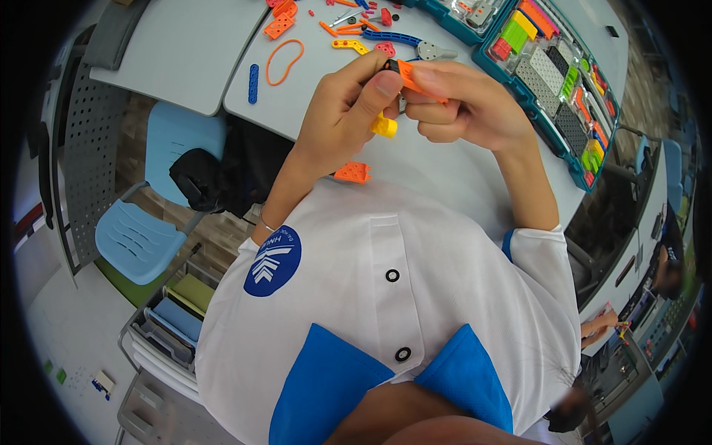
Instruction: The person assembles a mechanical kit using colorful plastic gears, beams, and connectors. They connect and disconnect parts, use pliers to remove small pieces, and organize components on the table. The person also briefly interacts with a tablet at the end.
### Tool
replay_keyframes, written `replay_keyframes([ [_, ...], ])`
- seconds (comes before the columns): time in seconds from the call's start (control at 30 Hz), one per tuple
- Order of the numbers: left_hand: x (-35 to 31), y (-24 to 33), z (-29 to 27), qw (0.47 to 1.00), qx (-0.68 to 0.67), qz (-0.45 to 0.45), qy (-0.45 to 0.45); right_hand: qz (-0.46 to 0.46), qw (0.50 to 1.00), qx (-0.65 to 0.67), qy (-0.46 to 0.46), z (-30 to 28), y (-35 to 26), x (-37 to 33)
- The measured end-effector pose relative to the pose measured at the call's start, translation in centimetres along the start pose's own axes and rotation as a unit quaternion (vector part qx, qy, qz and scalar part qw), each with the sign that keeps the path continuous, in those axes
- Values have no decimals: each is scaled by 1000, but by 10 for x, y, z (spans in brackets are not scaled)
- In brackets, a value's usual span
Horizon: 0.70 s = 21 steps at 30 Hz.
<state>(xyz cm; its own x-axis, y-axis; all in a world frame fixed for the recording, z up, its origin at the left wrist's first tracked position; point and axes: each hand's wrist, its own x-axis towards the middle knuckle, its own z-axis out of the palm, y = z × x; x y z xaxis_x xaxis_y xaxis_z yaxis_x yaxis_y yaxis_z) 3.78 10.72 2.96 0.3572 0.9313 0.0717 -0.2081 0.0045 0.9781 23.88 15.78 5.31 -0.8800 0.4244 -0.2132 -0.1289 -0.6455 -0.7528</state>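
Above the table's near part, my left hand point(337, 115) pinches a small black piece point(392, 65) between thumb and fingers. A yellow piece point(384, 126) pokes out beneath that thumb; how it joins the rest is hidden. My right hand point(475, 100) is closed on an orange plastic building piece point(415, 80), whose tip shows under the fingers. The orange and black pieces meet between my hands, but I cannot tell whether they are locked together. Close to my left wrist, an orange perforated plate point(352, 172) lies at the table's near edge.
A teal case point(530, 111) of sorted coloured building pieces lies at the right. Beyond my hands are blue-handled pliers point(400, 38), a yellow beam point(350, 46), an orange band point(285, 62) and a blue strip point(254, 83). Blue chairs point(141, 239) and a black bag point(204, 178) stand left.
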Motion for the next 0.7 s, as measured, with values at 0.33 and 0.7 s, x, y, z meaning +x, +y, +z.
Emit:
replay_keyframes([
  [0.33, -2, -3, -4, 996, -71, -7, -54, 24, 998, -26, 53, 7, -2, 3],
  [0.7, 5, -15, 5, 998, -59, 0, 29, -26, 985, -6, 168, 23, 3, 8],
])
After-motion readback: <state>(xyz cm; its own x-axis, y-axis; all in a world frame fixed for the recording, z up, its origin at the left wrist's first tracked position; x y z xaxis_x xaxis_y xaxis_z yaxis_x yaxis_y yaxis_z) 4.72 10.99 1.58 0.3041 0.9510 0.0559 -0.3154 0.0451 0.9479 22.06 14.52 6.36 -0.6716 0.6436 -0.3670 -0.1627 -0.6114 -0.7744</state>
